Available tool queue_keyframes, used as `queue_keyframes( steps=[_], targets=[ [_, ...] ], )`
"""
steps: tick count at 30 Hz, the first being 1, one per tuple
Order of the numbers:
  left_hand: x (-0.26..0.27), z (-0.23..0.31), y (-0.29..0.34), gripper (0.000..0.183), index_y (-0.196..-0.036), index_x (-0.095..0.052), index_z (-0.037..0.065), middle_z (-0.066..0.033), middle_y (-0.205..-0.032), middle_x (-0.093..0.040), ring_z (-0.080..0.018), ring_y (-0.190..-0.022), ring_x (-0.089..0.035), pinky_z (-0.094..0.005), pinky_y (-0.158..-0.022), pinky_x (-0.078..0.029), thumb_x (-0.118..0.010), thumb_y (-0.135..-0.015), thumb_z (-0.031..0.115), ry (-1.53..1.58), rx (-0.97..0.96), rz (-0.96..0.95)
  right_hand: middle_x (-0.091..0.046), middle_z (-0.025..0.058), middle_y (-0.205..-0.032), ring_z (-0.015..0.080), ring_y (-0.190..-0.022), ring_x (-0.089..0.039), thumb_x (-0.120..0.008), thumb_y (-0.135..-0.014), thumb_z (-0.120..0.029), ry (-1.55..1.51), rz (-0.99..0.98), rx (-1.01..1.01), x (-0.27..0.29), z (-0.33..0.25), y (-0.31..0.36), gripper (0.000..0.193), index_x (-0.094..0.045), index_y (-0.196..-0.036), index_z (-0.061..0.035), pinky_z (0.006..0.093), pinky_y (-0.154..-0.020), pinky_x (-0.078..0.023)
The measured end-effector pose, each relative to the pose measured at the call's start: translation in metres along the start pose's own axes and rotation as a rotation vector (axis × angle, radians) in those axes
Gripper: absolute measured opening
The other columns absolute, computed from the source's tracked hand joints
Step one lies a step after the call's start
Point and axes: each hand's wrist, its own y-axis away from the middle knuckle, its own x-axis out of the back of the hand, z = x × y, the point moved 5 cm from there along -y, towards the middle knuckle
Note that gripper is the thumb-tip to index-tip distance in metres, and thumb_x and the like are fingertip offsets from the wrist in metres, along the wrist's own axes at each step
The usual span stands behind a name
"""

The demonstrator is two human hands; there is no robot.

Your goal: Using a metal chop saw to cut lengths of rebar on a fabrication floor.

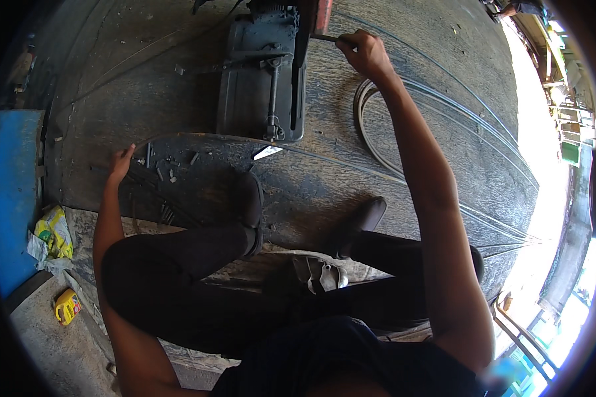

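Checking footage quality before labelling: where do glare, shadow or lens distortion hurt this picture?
Head view: glare whites out the strip beyond the right edge of the dark floor; head view: the dark trousers lose detail, while the right hand reads clearly; head view: fisheye curvature bends edges near the black rim, and a small lower-right patch looks smeared.

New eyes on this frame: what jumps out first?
Probably the dark chop saw at top centre, its handle gripped by the person's right hand. Next, the loose coil of metal rod on the ground to the saw's right, then the bright blue panel at the far left.
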Motion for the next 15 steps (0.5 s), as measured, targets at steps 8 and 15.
queue_keyframes(
  steps=[8, 15],
  targets=[
    [0.0006, 0.0057, 0.0065, 0.066, -0.1, -0.071, -0.004, -0.019, -0.088, -0.07, -0.0236, -0.087, -0.065, -0.0377, -0.082, -0.047, -0.058, -0.093, 0.061, 0.067, -0.027, 0.019, -0.073, 0.0169, -0.093, 0.0348, -0.086, -0.071, -0.072, -0.087, -0.025, -0.003, 0.004, 0.004, 0.0007, -0.0011, 0.0002, 0.022, -0.077, -0.101, -0.0081, 0.0443, -0.083, -0.055],
    [0.0029, 0.0082, 0.0073, 0.068, -0.102, -0.069, -0.005, -0.0195, -0.089, -0.069, -0.0238, -0.087, -0.063, -0.0387, -0.082, -0.047, -0.056, -0.094, 0.061, 0.024, 0.0, 0.005, -0.073, 0.0169, -0.095, 0.0352, -0.088, -0.071, -0.071, -0.088, -0.027, 0.023, 0.003, -0.001, -0.0018, 0.0003, -0.001, 0.023, -0.078, -0.101, -0.0088, 0.0441, -0.084, -0.054]
  ],
)
